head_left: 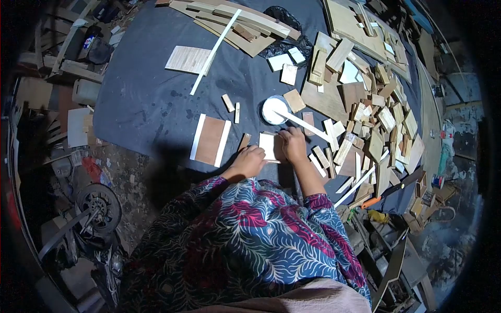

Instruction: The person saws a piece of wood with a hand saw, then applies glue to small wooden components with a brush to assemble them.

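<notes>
A small white panel (269, 146) with thin wooden strips along its edges lies near the table's front edge, between my two hands. My left hand (248, 160) has its fingers curled onto the panel's lower left side. From the right, my right hand (293, 144) is closed at the upper right edge, its fingers partly covering the panel. Just beyond stands a round tub of white paste (272, 110) with a white-coated stick (308, 127) across its rim. Left of my hands lies a brown board with white side strips (210, 141). A small wood block (244, 141) sits beside my left hand.
A large pile of wood offcuts (386, 120) covers the right side of the dark-clothed table (141, 78). A saw with an orange handle (371, 202) lies at the right edge. A long white strip (216, 51) and boards (235, 26) lie at the back.
</notes>
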The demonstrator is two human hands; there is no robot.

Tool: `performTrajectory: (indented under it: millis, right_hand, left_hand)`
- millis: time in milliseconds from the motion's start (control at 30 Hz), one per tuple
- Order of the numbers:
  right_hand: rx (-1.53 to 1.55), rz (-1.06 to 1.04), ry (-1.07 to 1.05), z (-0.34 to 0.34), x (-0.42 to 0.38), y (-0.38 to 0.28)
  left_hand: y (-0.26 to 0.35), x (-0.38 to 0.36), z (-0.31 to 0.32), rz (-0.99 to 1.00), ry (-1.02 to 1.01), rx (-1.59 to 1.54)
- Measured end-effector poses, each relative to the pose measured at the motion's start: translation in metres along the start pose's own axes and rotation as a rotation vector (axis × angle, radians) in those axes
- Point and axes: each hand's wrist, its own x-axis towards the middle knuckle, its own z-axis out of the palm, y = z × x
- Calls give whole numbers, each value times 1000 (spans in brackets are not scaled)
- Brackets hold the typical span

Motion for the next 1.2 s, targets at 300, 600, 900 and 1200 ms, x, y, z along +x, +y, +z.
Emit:
performTrajectory:
  millis: [300,600,900,1200]
  right_hand:
    - [-104,-16,-51,2,-4,7]
    - [882,636,-57,-30,-14,12]
    - [1730,745,-158,-36,-28,30]
    - [228,172,7,-18,-12,13]
  left_hand:
    - [-1,-1,2,-6,11,9]
    - [-3,-3,3,-3,25,2]
    - [-2,-3,2,-15,-3,-13]
    - [-2,-3,2,-11,-7,-8]
